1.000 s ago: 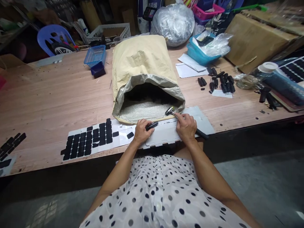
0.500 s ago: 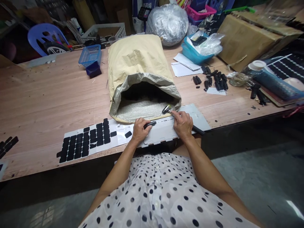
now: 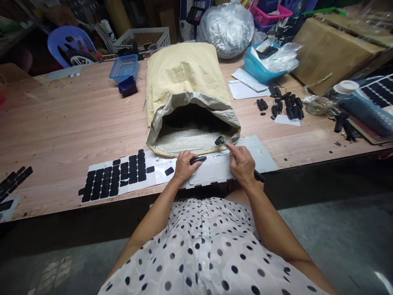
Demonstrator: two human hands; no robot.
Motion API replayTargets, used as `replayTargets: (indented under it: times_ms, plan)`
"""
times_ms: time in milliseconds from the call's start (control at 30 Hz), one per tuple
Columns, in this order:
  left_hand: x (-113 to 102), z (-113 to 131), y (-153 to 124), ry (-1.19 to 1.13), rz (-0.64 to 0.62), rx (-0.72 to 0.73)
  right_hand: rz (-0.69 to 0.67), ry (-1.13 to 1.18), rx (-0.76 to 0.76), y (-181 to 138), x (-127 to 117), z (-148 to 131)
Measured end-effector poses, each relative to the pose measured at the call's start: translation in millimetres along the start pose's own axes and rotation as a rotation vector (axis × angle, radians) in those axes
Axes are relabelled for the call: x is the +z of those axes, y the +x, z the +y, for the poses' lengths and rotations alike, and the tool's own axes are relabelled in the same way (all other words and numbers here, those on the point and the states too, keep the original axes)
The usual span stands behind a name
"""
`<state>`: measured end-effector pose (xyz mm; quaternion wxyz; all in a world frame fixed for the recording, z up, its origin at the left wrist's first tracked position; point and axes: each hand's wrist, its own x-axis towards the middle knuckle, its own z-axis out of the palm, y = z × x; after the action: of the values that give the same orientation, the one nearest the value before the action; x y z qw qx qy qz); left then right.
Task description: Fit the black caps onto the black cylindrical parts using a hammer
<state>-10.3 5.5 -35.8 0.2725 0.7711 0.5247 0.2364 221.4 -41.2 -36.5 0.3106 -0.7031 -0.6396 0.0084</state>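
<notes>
My left hand [image 3: 185, 166] is closed round a small black piece [image 3: 198, 159], which it holds low over a light grey cardboard sheet [image 3: 211, 170] at the table's front edge. In my right hand [image 3: 242, 164] is a small hammer [image 3: 220, 141]; its metal head points up and left, and its black handle end sticks out behind the hand. Just beyond both hands, a tan sack [image 3: 186, 67] lies with its silvery mouth open toward me, dark inside. Left of my left hand, white sheets carry rows of black rounded stickers [image 3: 106, 182].
Black cylindrical parts [image 3: 294, 106] lie in a pile at the right, near a blue basin [image 3: 265, 67] and a cardboard box [image 3: 334, 53]. A blue basket [image 3: 124, 67] and a dark blue tray [image 3: 127, 86] stand left of the sack. More black strips [image 3: 14, 182] lie far left.
The whole view has shifted slightly, so things on the table appear further right. The hammer's head has tilted a little in my right hand. My left hand still holds the black piece.
</notes>
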Motion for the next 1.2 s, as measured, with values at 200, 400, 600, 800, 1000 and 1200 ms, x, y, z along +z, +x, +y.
replayTargets:
  times_ms: [200, 400, 600, 800, 1000, 1200]
  plan:
    - [0.8, 2.5, -0.3, -0.024, 0.001, -0.006, -0.132, 0.335, -0.146, -26.7, -10.5, -35.6]
    - [1.0, 4.4, 0.8, -0.027, -0.024, -0.019, -0.219, 0.268, -0.157, -39.3, -10.3, -49.5]
    - [0.2, 6.0, 1.5, -0.072, -0.027, -0.023, -0.131, 0.17, -0.225, -40.9, -14.3, -51.2]
    - [0.3, 6.6, 0.6, -0.084, -0.012, -0.026, -0.101, 0.148, -0.236, -40.5, -11.7, -47.7]
    - [2.4, 3.5, 0.2, -0.068, 0.026, -0.007, -0.024, 0.173, -0.208, -40.9, -16.3, -46.2]
    - [2.4, 1.5, -0.7, -0.074, 0.025, 0.011, -0.035, 0.138, -0.186, -40.2, -12.8, -43.5]
